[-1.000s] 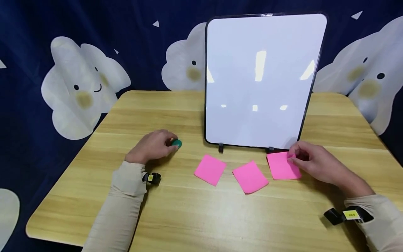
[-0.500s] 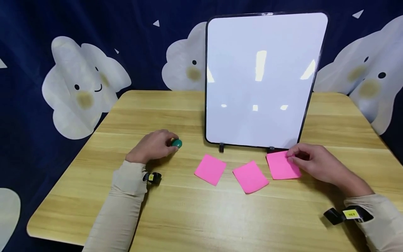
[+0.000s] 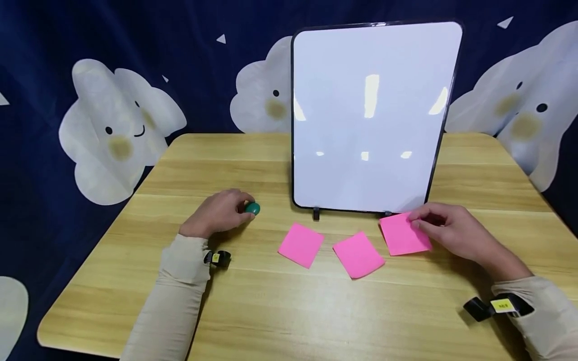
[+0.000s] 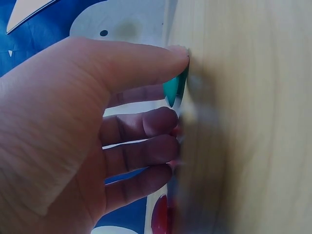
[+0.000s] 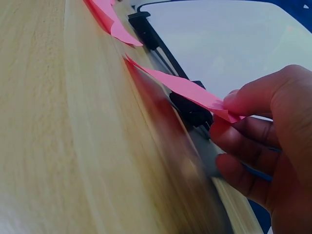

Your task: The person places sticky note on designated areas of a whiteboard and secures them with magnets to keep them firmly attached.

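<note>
Pinching green disc (image 3: 253, 208) at table (image 3: 289, 316), L hand (image 3: 218, 213): thumb + index tips on it, other fingers loosely bent w/ gaps betw. them, nothing seen gripped there. Disc is L of board (image 3: 370, 120), on edge in L wrist view; partly hidden by thumb. Red piece (image 4: 160, 214) below fingers, same view. R hand (image 3: 451, 231) pinching pink note (image 3: 402, 236) at its R edge, thumb vs. fingertips; rest of fingers curled in, palm not wrapped on anything. Note tilted, gripped edge up off table, just in front of board's R foot; can't tell if far corner touches table. Mid note (image 3: 358, 254) + L note (image 3: 301, 245) lie on table betw. hands, apart.
</note>
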Tool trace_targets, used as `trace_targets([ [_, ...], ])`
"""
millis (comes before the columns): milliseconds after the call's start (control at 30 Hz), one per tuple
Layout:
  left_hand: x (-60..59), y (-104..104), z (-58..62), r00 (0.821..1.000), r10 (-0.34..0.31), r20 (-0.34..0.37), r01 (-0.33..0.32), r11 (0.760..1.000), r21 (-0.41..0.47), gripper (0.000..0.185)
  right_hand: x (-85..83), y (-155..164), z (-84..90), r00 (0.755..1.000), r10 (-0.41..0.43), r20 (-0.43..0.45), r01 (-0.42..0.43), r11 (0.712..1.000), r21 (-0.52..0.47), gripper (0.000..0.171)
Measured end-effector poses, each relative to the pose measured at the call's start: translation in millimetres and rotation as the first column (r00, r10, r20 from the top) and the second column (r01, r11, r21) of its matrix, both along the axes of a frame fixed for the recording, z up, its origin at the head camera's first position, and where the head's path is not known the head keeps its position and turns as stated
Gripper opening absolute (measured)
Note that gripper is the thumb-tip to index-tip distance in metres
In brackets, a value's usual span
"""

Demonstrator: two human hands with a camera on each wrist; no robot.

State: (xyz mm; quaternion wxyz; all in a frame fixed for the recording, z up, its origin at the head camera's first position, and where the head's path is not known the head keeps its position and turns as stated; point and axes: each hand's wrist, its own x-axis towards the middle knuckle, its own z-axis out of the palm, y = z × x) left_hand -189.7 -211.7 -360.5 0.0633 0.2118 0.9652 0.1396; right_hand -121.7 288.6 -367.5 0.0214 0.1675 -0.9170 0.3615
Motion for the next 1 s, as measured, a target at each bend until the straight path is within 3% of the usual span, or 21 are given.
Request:
trace_targets([
  [1000,2.4,-1.0,-3.4,1.0,0.01,0.01,-0.01,0.999,0.033,0.033,1.7,-1.6,-3.9,0.994,-0.1,-0.034,0.096,0.989,-0.109,0.01],
])
